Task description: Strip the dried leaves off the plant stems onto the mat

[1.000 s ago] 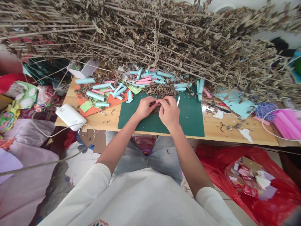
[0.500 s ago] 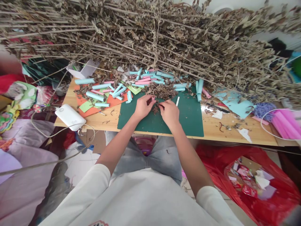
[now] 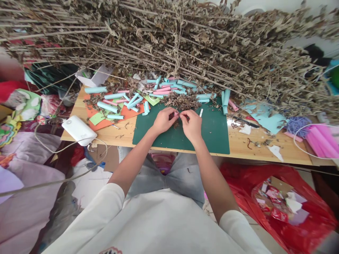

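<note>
Over the green cutting mat (image 3: 212,137), my left hand (image 3: 164,120) is closed round a small pink paper tube (image 3: 176,113), its open end facing up and towards the right. Beside it, my right hand (image 3: 192,124) is pinched, thumb and finger at the tube's mouth; whatever lies between those fingertips is too small to make out. Below the fingers, a few dried leaf crumbs (image 3: 177,125) lie on the mat. Just beyond both hands is a heap of crumbled dried leaves (image 3: 182,101). A small white stick (image 3: 201,113) lies by my right hand.
Blue rolled paper tubes (image 3: 107,107) and pink ones cover the table's back left. Bundled dried plant stalks (image 3: 148,42) spread across the rear. A white power bank (image 3: 79,131) with a cable sits left. At right are a pen (image 3: 247,122) and, lower, a red bag (image 3: 238,180) holding scraps.
My right hand has lifted from the leaf crumbs on the mat to the tube's mouth. The pink tube in my left hand has tipped towards the right hand.
</note>
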A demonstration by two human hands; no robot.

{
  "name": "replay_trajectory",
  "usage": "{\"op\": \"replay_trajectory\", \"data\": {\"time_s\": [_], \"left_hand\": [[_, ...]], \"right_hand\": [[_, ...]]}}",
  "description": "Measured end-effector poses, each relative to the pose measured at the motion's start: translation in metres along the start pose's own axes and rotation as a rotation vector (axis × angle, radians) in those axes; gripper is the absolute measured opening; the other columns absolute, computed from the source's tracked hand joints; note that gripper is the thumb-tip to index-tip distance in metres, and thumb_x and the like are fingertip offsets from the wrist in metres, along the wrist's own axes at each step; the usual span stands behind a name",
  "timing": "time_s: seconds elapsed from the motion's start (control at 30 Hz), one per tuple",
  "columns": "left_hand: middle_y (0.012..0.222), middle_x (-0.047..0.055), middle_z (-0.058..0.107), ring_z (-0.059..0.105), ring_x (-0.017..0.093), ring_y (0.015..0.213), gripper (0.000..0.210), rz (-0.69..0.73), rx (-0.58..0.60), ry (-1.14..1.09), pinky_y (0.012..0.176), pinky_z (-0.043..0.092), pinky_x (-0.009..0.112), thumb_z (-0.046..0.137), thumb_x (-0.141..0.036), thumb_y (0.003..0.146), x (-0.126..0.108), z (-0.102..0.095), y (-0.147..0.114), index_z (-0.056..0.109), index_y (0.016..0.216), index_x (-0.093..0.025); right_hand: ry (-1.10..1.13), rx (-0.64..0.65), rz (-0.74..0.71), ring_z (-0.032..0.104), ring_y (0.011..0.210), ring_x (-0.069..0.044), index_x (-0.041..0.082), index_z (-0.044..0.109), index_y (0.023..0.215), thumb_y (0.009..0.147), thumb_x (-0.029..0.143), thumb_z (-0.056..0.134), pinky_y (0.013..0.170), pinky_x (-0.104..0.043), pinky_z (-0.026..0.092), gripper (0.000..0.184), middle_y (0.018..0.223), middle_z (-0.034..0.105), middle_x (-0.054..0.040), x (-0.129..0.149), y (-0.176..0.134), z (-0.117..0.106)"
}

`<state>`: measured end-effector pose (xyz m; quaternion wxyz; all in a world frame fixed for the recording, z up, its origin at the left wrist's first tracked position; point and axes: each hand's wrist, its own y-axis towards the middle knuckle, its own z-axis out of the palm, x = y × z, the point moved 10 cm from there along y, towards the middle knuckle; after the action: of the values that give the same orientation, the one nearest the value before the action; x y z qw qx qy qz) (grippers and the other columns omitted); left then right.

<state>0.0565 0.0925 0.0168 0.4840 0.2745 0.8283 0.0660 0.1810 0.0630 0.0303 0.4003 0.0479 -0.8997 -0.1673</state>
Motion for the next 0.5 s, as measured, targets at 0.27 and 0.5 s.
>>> {"op": "replay_trajectory", "data": {"time_s": [0.27,0.5], "left_hand": [[0.079,0.004,0.062,0.055,0.016,0.072,0.017,-0.001,0.007,0.033,0.066,0.043,0.027,0.056,-0.031,0.092,0.0,0.001,0.0,0.062,0.083,-0.018],[0.078,0.004,0.063,0.057,0.017,0.072,0.018,0.006,-0.007,0.003,0.067,0.044,0.027,0.06,-0.032,0.091,0.003,0.001,-0.001,0.064,0.082,-0.017]], "right_hand": [[0.234,-0.121,0.138,0.063,0.076,-0.016,0.019,0.064,0.089,0.091,0.036,0.052,0.071,-0.028,0.051,0.021,0.087,0.068,-0.005,-0.007,0.001,-0.017],[0.128,-0.006,0.016,0.063,0.082,-0.017,0.021,0.068,0.088,0.09,0.03,0.053,0.074,-0.03,0.053,0.017,0.09,0.068,-0.0048,0.02,0.01,-0.008]]}}
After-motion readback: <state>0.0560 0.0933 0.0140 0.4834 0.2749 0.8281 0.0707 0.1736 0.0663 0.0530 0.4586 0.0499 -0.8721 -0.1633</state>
